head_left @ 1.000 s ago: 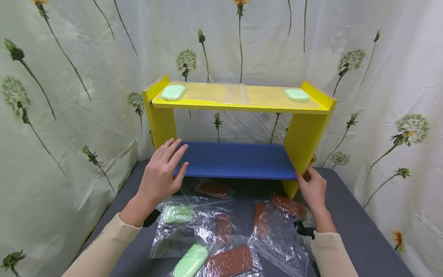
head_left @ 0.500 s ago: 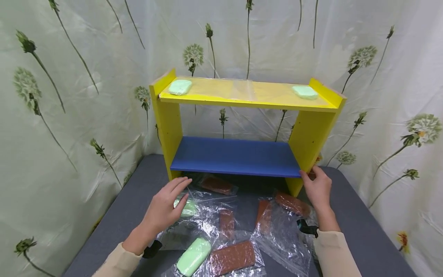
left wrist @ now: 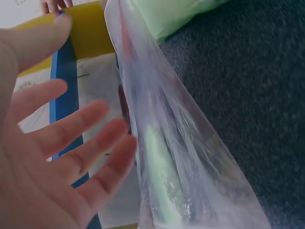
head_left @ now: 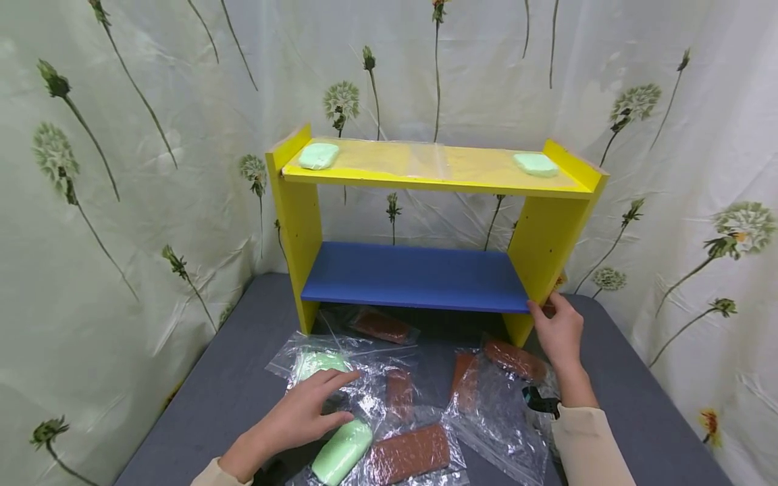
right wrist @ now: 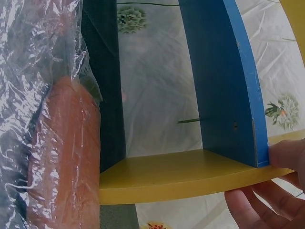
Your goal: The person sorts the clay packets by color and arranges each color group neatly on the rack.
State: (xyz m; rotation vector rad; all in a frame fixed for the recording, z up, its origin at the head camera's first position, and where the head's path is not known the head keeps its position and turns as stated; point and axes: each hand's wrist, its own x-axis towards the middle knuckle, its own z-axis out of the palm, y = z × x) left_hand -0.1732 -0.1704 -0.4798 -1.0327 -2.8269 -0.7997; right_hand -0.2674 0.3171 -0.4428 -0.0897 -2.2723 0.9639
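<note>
A small shelf unit with yellow sides and top and a blue middle board (head_left: 413,277) stands on the dark table. My right hand (head_left: 559,331) grips its right side panel where the blue board meets it, thumb in front and fingers (right wrist: 271,205) behind the yellow edge. My left hand (head_left: 306,412), fingers spread and holding nothing, hovers over the bagged pieces in front of the unit. Nearest to it are a pale green slab (head_left: 343,451) by the thumb and another green slab (head_left: 319,364) in a clear bag beyond the fingers.
Brown slabs in clear bags lie around: one at the front (head_left: 410,455), one in the middle (head_left: 399,391), one under the unit (head_left: 383,327), and others at right (head_left: 513,358). Two green pieces (head_left: 318,156) sit on the top shelf's ends. A flowered curtain (head_left: 152,223) surrounds the table.
My left hand has come down and back from beside the unit's left panel to above the bags. My right hand keeps its grip. The head view has shifted slightly.
</note>
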